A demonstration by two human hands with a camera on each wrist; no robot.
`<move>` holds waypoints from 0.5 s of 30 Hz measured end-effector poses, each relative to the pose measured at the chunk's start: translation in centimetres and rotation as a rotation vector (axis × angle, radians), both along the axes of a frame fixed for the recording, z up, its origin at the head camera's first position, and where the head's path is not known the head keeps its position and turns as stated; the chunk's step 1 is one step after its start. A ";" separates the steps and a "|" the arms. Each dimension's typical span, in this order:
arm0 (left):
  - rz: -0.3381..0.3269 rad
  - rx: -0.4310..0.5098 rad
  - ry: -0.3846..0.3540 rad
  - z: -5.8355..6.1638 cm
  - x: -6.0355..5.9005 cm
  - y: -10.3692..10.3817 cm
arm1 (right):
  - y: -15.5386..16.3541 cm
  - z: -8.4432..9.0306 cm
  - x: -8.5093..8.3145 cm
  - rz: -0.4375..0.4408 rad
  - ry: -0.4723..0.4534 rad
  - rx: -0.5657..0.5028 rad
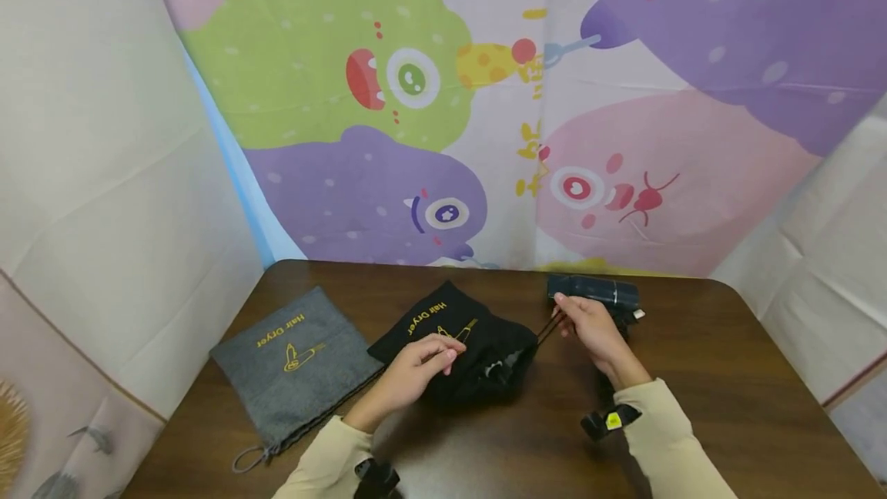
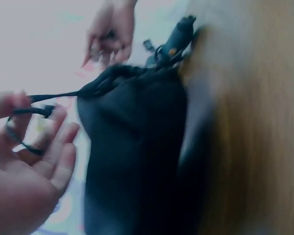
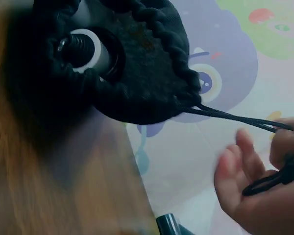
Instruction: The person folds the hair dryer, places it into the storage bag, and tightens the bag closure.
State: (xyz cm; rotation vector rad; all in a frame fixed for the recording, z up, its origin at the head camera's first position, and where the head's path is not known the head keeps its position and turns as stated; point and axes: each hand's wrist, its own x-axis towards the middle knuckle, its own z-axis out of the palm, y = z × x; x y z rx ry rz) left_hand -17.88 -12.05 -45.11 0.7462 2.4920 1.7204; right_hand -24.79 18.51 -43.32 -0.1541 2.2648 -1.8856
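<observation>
A black drawstring bag [image 1: 446, 306] with yellow "Hair Dryer" lettering is held up off the table between both hands, its gathered mouth partly open. My left hand [image 1: 409, 372] pinches a drawstring loop [image 2: 56, 95] on one side of the mouth, between thumb and forefinger. On the other side, the right hand [image 1: 596, 333] grips the opposite drawstring [image 3: 230, 116], which runs taut from the bag. Inside the mouth, the right wrist view shows a round object with a white ring [image 3: 98, 56] and dark ridged coils; the rest of it is hidden by cloth.
A grey drawstring bag [image 1: 305, 383] with the same lettering lies flat at the left of the brown table [image 1: 485, 457]. Behind the right hand lies a dark cylindrical appliance [image 1: 592, 291] with a cord, near the table's back edge. A cartoon-print cloth [image 1: 499, 199] hangs behind.
</observation>
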 end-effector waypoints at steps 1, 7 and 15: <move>-0.017 0.055 -0.033 -0.1 -0.1 0.3 | -0.2 0.0 -0.1 0.005 0.006 -0.042; -0.111 0.468 -0.311 0.0 -0.7 1.2 | -1.3 0.2 -1.0 0.126 -0.063 -0.518; -0.077 0.530 -0.387 0.0 -1.1 1.3 | -1.3 -0.5 -1.6 0.187 -0.218 -0.665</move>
